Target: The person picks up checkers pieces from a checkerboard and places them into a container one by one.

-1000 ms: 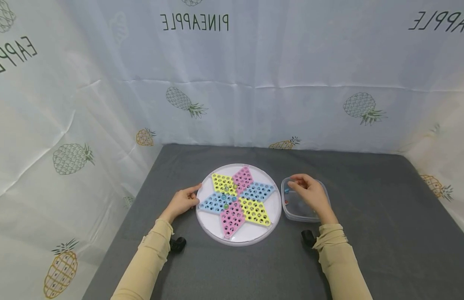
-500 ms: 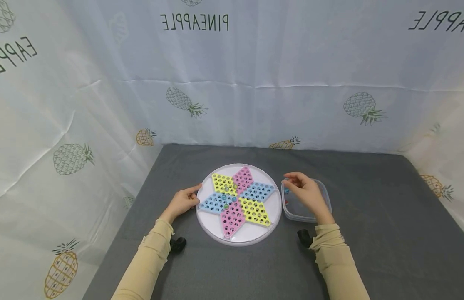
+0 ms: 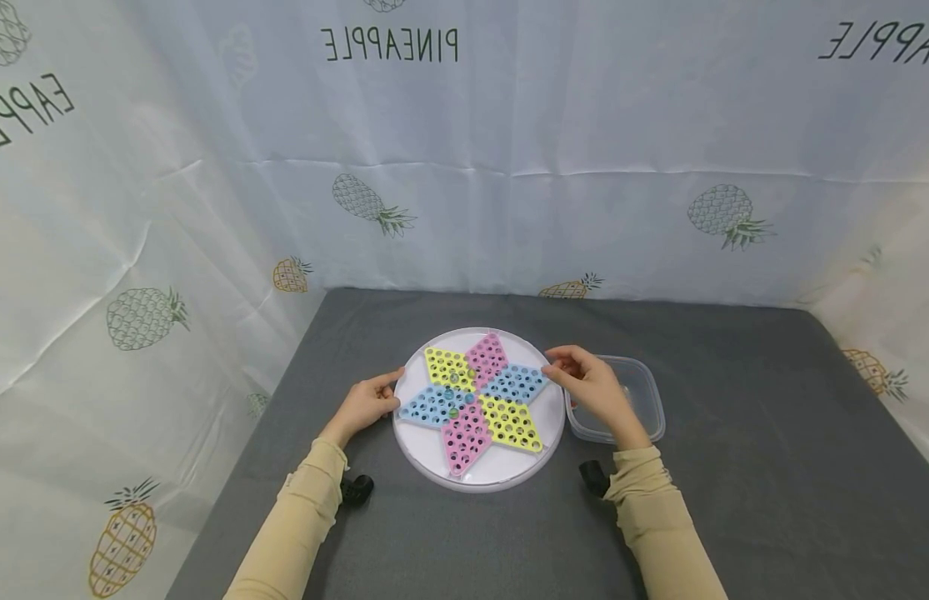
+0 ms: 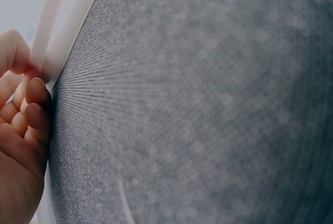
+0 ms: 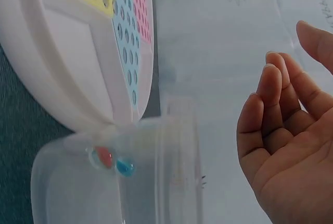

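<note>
Left hand (image 3: 365, 403) holds star board (image 3: 473, 433) flat — pink axis far-near, blue left-right.

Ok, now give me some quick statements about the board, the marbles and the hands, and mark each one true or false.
1. The left hand is at the rim of the round board. True.
2. The clear container stands on the left hand's side of the board. False: the clear container is on the right hand's side.
3. A blue marble lies in the container. True.
4. The board's star is all one color. False: the star is pink, yellow and blue.
5. The hands touch each other. False: the right hand is across the board.
</note>
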A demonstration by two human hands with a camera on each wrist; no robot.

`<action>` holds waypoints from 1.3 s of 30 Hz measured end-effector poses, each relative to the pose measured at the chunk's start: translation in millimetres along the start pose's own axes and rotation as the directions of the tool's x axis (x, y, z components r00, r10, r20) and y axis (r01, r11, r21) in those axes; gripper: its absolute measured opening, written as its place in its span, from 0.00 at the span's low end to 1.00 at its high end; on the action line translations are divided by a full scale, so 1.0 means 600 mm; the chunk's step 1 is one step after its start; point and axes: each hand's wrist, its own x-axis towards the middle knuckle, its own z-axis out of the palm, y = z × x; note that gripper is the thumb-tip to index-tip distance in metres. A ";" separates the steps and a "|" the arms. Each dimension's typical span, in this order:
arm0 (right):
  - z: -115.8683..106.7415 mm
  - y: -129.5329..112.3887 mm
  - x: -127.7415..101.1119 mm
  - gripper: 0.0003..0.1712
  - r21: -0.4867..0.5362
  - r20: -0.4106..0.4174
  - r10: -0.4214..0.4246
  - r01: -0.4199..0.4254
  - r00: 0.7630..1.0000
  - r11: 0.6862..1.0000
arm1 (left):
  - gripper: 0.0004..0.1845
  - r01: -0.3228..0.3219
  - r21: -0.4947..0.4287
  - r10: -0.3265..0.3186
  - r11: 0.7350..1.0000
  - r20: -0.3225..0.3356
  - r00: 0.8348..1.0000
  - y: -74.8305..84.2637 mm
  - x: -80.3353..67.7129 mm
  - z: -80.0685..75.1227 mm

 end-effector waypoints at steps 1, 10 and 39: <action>0.004 -0.002 0.000 0.26 0.000 0.001 -0.007 0.007 1.000 1.000 | 0.33 -0.006 0.005 0.006 1.000 -0.001 1.000 0.000 0.000 0.000; 0.035 -0.011 0.006 0.21 -0.006 0.028 -0.069 0.069 0.997 0.998 | 0.33 -0.005 0.021 0.005 1.000 -0.002 1.000 0.001 -0.002 -0.001; 0.139 -0.033 0.030 0.18 -0.058 0.196 -0.103 0.116 0.975 0.992 | 0.33 0.005 0.009 -0.005 1.000 0.009 1.000 -0.003 0.001 0.000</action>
